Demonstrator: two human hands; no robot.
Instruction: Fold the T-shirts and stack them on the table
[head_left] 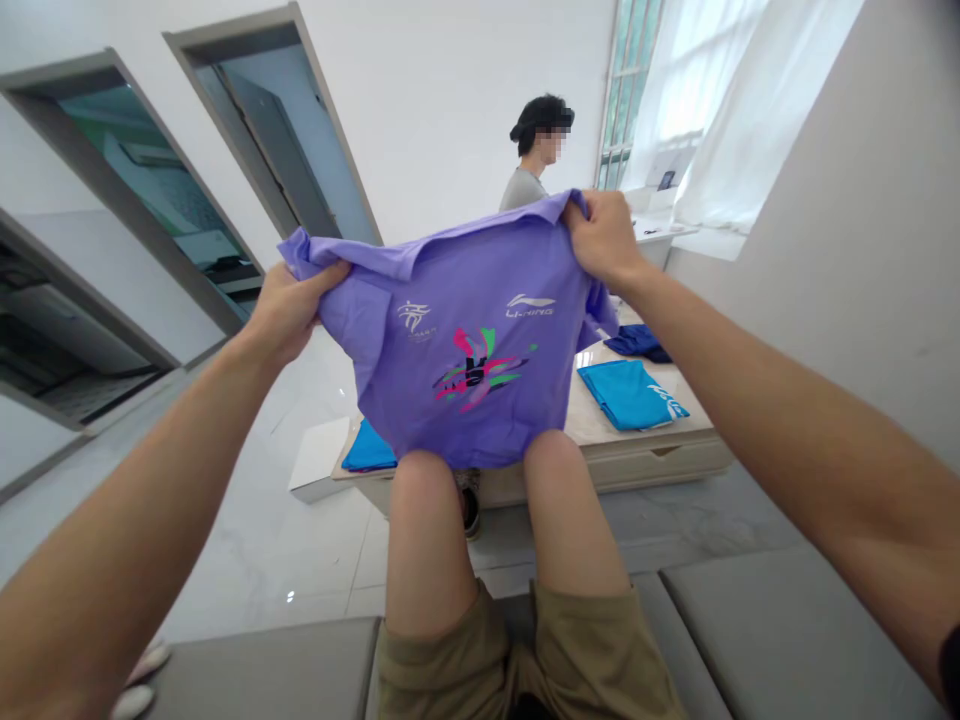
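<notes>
A purple T-shirt with a colourful print and white logos hangs stretched between my hands, its lower part reaching my knees. My left hand is closed on its left upper corner, thumb lying over the cloth. On the right, my right hand grips the other upper corner, fingers curled in the fabric and partly hidden. Beyond the shirt, a folded bright blue garment lies on the low table. Another blue folded cloth shows at the table's left end, partly covered by the shirt.
A dark blue garment rests farther back on the table. Behind stands a person in a grey top, near a white desk. I sit on a grey sofa. A white box-like block stands left of the table.
</notes>
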